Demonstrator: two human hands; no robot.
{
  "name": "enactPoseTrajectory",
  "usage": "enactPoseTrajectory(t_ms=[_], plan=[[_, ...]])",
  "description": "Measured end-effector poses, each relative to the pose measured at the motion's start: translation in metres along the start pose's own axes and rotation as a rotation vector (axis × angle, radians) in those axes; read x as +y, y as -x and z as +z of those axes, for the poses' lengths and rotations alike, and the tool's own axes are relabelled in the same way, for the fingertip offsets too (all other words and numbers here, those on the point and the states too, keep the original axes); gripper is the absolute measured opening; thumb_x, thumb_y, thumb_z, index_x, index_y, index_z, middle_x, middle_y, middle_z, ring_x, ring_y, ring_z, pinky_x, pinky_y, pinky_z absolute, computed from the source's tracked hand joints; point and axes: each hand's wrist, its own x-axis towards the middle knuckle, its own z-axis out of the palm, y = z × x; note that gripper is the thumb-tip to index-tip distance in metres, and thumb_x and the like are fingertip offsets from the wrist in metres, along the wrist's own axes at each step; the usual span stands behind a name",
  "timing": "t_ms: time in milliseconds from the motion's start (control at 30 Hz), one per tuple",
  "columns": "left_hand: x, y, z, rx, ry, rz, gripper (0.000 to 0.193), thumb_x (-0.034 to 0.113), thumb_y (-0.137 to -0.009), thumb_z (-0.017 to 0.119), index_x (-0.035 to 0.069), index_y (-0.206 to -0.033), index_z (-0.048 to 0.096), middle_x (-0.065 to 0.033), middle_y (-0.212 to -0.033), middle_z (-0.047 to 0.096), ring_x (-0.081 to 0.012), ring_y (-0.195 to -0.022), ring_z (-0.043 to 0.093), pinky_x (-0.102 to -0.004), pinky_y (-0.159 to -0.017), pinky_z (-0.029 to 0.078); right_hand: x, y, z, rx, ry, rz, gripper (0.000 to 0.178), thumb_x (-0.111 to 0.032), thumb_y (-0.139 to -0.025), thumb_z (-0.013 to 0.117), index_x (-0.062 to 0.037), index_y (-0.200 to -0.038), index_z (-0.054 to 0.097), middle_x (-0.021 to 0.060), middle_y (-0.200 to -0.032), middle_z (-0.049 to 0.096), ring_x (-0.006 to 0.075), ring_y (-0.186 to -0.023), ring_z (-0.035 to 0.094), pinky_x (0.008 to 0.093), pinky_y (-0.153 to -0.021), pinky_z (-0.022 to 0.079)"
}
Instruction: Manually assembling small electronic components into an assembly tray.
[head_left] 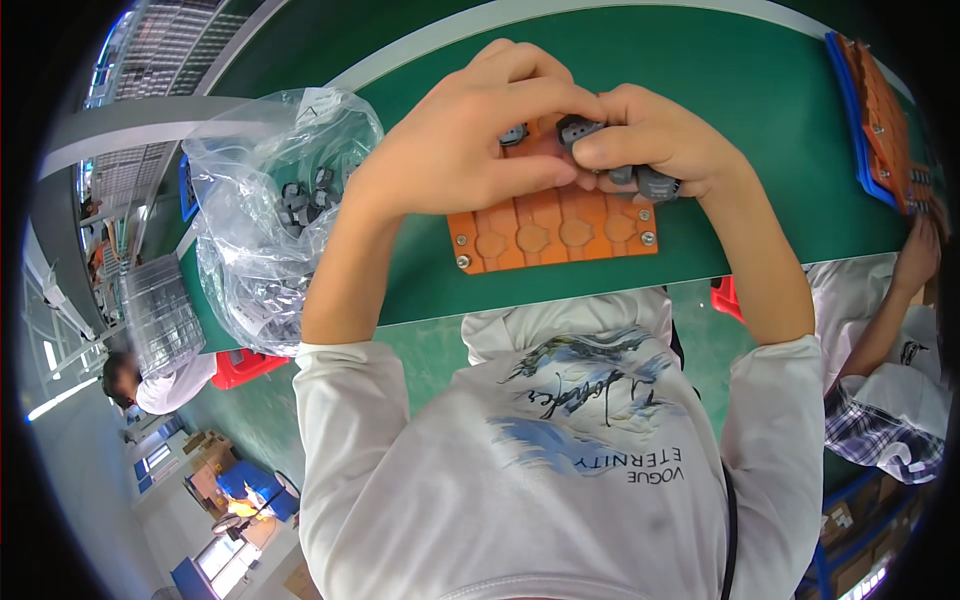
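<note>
An orange fixture plate with round recesses and corner screws lies before me on the green table. Over its far part, my right hand is closed, its thumb pressing a small dark grey plastic part. Another dark grey plastic part is tucked under that hand's lower fingers. My left hand curls in from the other side, index fingertip at the first part and thumb beside my right fingers. Its other fingertips are hidden. One more dark grey piece shows beneath my left hand, by the plate.
A clear plastic bag with several dark grey parts sits at the left. To the far right stand further orange plates with a blue panel, near another person's hand. The table's front edge runs close to my body; a red stool is beyond it.
</note>
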Motion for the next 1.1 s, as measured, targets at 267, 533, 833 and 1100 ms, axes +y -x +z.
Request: enactPoseTrajectory(t_ms=[267,533,833,1100], plan=[[-0.027,0.015,0.015,0.256,1.054,-0.167,0.041,0.007,-0.082,0.077,0.000,-0.118,0.059,-0.0110,-0.102,0.067,-0.0170,-0.096,0.065,-0.0306,-0.081,0.054,-0.008,0.005,-0.004,-0.215,-0.305,-0.073,0.043,-0.036,-0.093,0.066,0.0028,-0.111,0.066,0.0061,-0.083,0.061,0.0074,-0.056,0.048,0.0240,-0.040,0.037],[-0.043,0.013,0.026,0.208,1.049,-0.275,0.046,0.002,-0.078,0.079,0.003,-0.119,0.056,-0.0127,-0.105,0.068,-0.0207,-0.097,0.067,-0.0320,-0.084,0.054,0.003,0.002,-0.038,0.290,-0.803,-0.223,0.023,-0.026,-0.099,0.060,-0.0045,-0.108,0.061,0.0096,-0.090,0.063,0.0135,-0.062,0.055,0.0260,-0.041,0.039],[-0.052,0.004,0.032,0.068,1.481,-0.098,0.037,0.004,-0.084,0.073,0.003,-0.116,0.054,-0.0234,-0.112,0.068,-0.0250,-0.097,0.069,-0.0373,-0.090,0.055,-0.003,0.005,-0.045,0.463,-0.771,-0.210,0.027,-0.025,-0.097,0.062,-0.0003,-0.109,0.063,0.0085,-0.092,0.063,0.0118,-0.062,0.054,0.0249,-0.040,0.039],[-0.051,0.000,0.049,0.096,-0.317,0.060,0.013,0.011,-0.080,0.071,0.004,-0.089,0.065,-0.0064,-0.090,0.065,-0.0276,-0.094,0.060,-0.0380,-0.083,0.049,-0.006,0.006,-0.045,0.433,-0.729,-0.227,0.024,-0.022,-0.096,0.063,0.0009,-0.099,0.061,0.0092,-0.088,0.064,0.0112,-0.059,0.053,0.0245,-0.039,0.038]])
